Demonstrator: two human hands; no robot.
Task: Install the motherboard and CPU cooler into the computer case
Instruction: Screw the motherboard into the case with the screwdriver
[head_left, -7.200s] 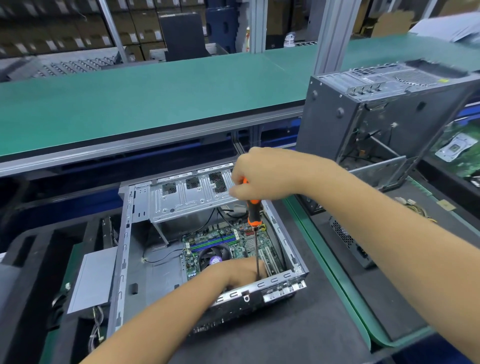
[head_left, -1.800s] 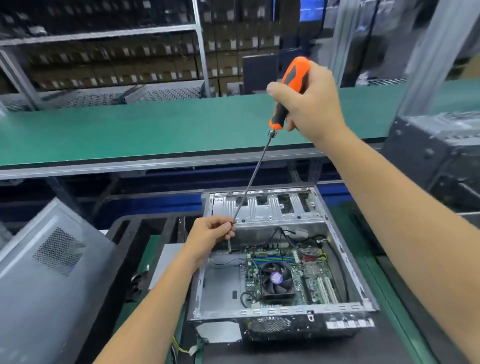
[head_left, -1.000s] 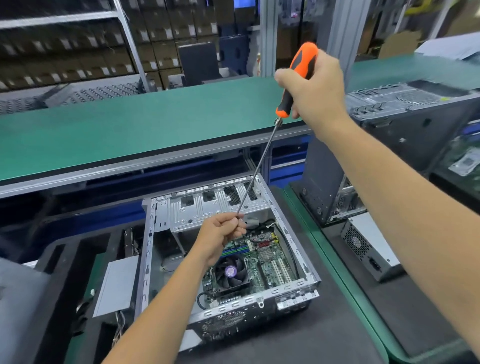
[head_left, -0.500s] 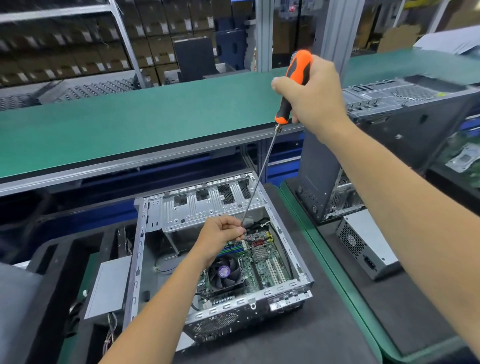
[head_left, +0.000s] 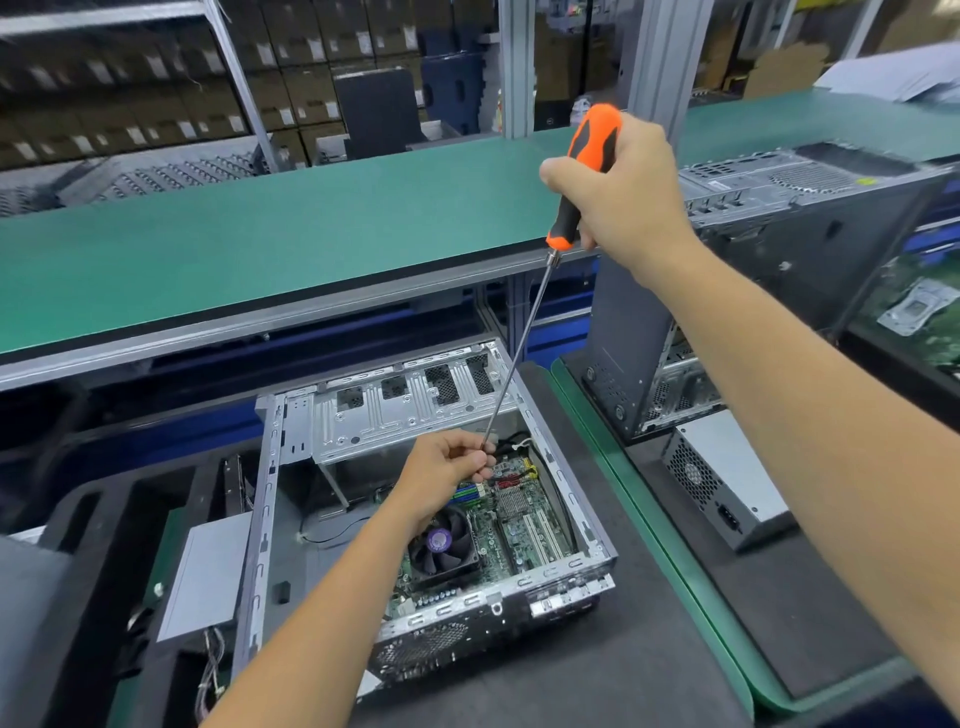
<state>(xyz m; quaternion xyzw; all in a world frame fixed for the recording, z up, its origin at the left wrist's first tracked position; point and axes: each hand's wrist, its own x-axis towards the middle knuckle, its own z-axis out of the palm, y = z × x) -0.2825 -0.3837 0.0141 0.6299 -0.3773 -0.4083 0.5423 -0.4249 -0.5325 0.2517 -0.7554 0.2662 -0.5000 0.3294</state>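
Observation:
An open grey computer case (head_left: 270, 499) lies flat on the black mat. Inside it sits the green motherboard (head_left: 524, 525) with a black CPU cooler fan (head_left: 441, 551) mounted near the front. My right hand (head_left: 623, 197) grips the orange and black handle of a long screwdriver (head_left: 589, 156), raised high above the case. Its thin steel shaft slants down to my left hand (head_left: 447, 467), which pinches the tip above the motherboard. Whether a screw is at the tip is hidden by my fingers.
A second case (head_left: 810, 249) stands upright at right, with a grey power supply (head_left: 722, 483) lying in front of it. A green conveyor shelf (head_left: 260, 239) runs behind. A grey side panel (head_left: 208, 577) lies to the left of the open case. Shelves of boxes fill the background.
Since seven seconds ago the screwdriver came up out of the case and my left hand took its tip. Over the last second both hands held nearly still; the view shifted slightly.

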